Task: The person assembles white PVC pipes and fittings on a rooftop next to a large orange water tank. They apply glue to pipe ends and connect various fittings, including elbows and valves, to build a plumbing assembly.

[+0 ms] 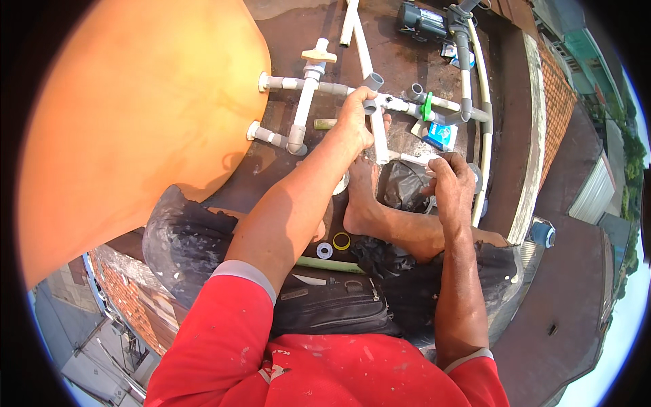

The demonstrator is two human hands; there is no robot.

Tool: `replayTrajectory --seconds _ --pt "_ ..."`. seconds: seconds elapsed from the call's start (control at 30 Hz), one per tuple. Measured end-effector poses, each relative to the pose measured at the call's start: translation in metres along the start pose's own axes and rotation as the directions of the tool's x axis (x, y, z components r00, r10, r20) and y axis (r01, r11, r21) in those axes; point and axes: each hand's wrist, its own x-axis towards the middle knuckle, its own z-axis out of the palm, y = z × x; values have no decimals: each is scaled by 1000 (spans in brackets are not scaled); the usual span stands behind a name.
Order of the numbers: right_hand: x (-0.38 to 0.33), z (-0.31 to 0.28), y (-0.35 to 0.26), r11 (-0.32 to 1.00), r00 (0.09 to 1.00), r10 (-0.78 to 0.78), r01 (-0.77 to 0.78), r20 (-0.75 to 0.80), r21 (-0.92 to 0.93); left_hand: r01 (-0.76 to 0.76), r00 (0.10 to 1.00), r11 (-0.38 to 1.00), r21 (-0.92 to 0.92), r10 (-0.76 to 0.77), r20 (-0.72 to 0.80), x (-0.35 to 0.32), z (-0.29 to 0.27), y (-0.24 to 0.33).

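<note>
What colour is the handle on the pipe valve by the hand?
Green: the small valve handle on the grey plastic pipework, seen from the head view.

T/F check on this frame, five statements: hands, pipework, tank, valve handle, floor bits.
1. The left hand grips the grey tee fitting on the pipe run. True.
2. The right hand rests on the orange tank. False: it holds a small white pipe piece, away from the tank.
3. The valve handle is red. False: green.
4. The grey pipes join the tank's side. True.
5. A yellow ring lies by the bare foot. True.
</note>
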Motion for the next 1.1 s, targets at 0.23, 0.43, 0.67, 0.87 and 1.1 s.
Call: replayTrajectory --seconds 0.23,0.43,0.67,0.87,1.1 --pt "8 -1 0 999 998 51 -51 -26 8 4 1000 1000 -23 -4 5 0 4 11" --pt "11 11 3 980 993 107 -115 56 161 29 999 999 -43 -28 24 -5 7 15" --pt "10 6 3 987 994 91 -97 56 125 27 999 985 -168 -21 35 -10 7 18" --pt "3 3 -22 975 997 -50 36 58 220 19 995 978 -205 2 99 -5 -4 20" --pt "5 15 -13 977 997 39 -52 65 207 41 997 978 -203 -25 78 -7 -5 17"
